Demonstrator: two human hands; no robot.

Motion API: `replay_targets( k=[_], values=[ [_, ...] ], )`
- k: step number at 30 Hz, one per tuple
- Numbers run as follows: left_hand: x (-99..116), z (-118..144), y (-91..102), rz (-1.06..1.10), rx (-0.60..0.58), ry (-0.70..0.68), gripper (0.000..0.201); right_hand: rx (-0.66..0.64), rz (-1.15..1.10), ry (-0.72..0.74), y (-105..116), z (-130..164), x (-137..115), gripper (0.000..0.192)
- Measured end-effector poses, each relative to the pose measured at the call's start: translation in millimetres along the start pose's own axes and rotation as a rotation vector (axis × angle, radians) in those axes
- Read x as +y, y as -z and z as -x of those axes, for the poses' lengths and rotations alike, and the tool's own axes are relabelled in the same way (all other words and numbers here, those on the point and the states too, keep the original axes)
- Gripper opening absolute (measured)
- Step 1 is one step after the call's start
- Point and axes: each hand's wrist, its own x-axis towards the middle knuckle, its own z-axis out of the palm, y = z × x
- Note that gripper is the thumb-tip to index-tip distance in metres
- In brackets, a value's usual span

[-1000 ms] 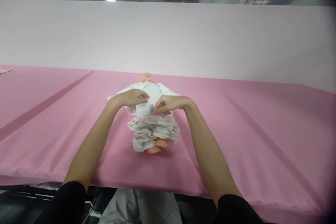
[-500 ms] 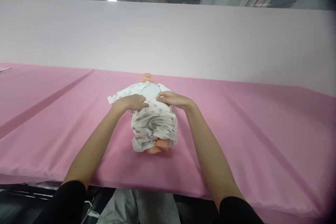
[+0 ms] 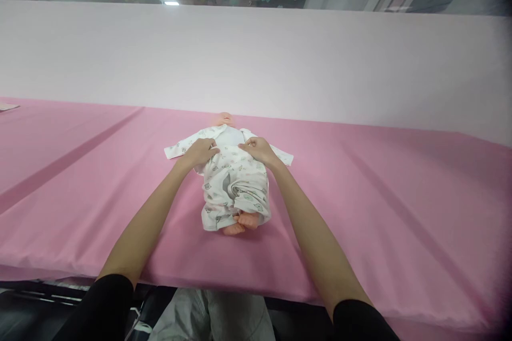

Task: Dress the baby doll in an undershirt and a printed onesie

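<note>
A doll (image 3: 224, 119) lies face-up on the pink table (image 3: 380, 186), feet nearest. The printed garment (image 3: 234, 181) is pinched at the chest by left hand (image 3: 199, 150) and right hand (image 3: 257, 149). Step judged: closing the front. Next move calls for aligned edges.

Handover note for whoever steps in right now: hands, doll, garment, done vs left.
Left hand: pinching the left front edge of the printed baby suit at the doll's chest.
Right hand: pinching the right front edge, opposite.
Baby doll: on its back on the pink table cover, head away from the person, bare feet poking out toward them.
Done: legs and arms are in the suit, sleeves spread sideways.
Left: the front is open at the upper chest, white underlayer showing; close it.
</note>
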Motion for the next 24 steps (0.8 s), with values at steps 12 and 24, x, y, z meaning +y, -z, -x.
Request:
replay_targets(
  k=[12,24],
  values=[
    [-13.3,-7.8,-17.2,0.034,0.083,0.105,0.020,-0.226,-0.186,-0.194,11.0,-2.7,26.8,0.037],
    [-31.8,-17.4,-42.9,0.386,0.317,0.264,0.026,0.113,-0.163,-0.223,-11.1,-15.5,39.5,0.044]
  ],
)
